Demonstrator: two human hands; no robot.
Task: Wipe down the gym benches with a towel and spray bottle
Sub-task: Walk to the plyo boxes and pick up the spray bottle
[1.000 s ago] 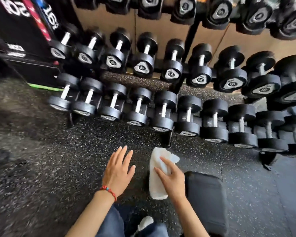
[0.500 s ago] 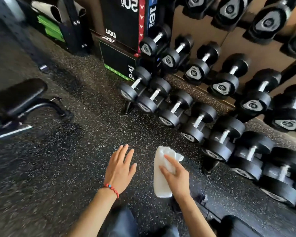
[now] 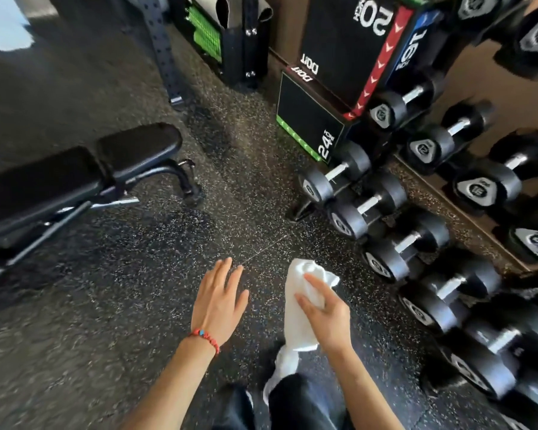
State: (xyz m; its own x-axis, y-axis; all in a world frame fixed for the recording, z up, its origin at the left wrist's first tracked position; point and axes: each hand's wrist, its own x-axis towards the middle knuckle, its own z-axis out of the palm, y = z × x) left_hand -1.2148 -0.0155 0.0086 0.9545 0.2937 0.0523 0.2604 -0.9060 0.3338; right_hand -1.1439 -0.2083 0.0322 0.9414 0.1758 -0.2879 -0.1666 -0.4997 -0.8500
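Observation:
My right hand (image 3: 326,315) grips a folded white towel (image 3: 298,308), which hangs down over the speckled rubber floor in front of me. My left hand (image 3: 219,302) is held out flat beside it, fingers apart, holding nothing; a red bead bracelet circles its wrist. A black padded gym bench (image 3: 75,169) on a dark metal frame stands at the left, well away from both hands. No spray bottle is in view.
A long rack of black dumbbells (image 3: 416,240) runs along the right side. Stacked plyo boxes (image 3: 332,72) stand at the back, next to a dark upright post (image 3: 165,51) and a green-and-black rack (image 3: 224,35). My legs show at the bottom edge.
The view has swung left, away from the dumbbell rack, bringing the bench at the left into sight. Both hands keep the same pose, the towel still in the right one.

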